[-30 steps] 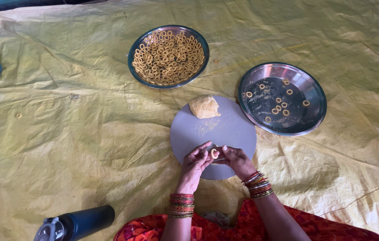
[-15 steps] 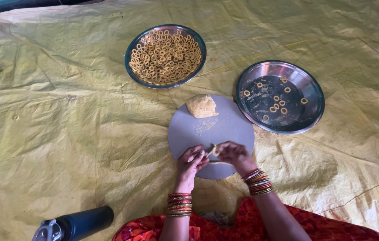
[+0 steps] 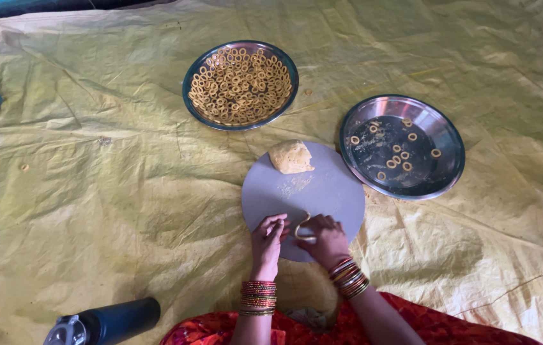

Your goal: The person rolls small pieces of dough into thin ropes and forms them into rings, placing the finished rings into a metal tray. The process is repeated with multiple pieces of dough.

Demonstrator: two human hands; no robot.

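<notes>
On the round grey board (image 3: 332,191), right hand (image 3: 324,237) is pinching a curling dough strip (image 3: 302,227); left hand (image 3: 268,237) is resting loosely curled, holding nothing. Beyond the board, one steel plate (image 3: 241,48) is sitting full of rings, another plate (image 3: 441,131) to its right nearly bare, and a dough lump (image 3: 290,156) is waiting.

A crumpled yellow plastic sheet (image 3: 92,191) covers nearly the whole floor, creased in long folds and scattered with small crumbs. Light falls evenly across it, brighter toward the right, with soft shadows in the wrinkles. Along the top edge a dark strip (image 3: 61,6) shows beyond the sheet, perhaps bare floor or a wall base; it is too dim to tell.
</notes>
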